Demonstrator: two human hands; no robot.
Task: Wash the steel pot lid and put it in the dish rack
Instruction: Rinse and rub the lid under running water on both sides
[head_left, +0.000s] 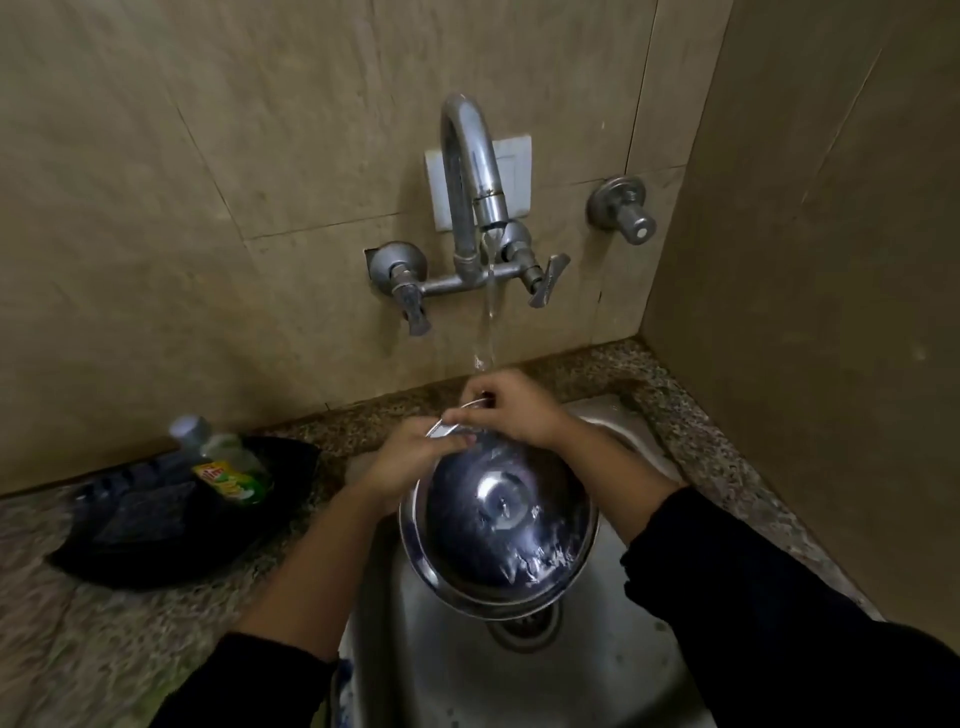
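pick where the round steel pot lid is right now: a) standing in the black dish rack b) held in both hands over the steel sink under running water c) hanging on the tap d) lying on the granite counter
b: the left hand and right hand grip the far rim of the round steel pot lid above the steel sink, with the water stream falling from the tap.

Dim, warm light — the tiled wall (260, 156) is muddy, corners darker. Glare spots sit on the tap (470, 171) and wet lid (496, 525). Wide-angle bending curves the edges — the counter (104, 623) is smeared with blur.
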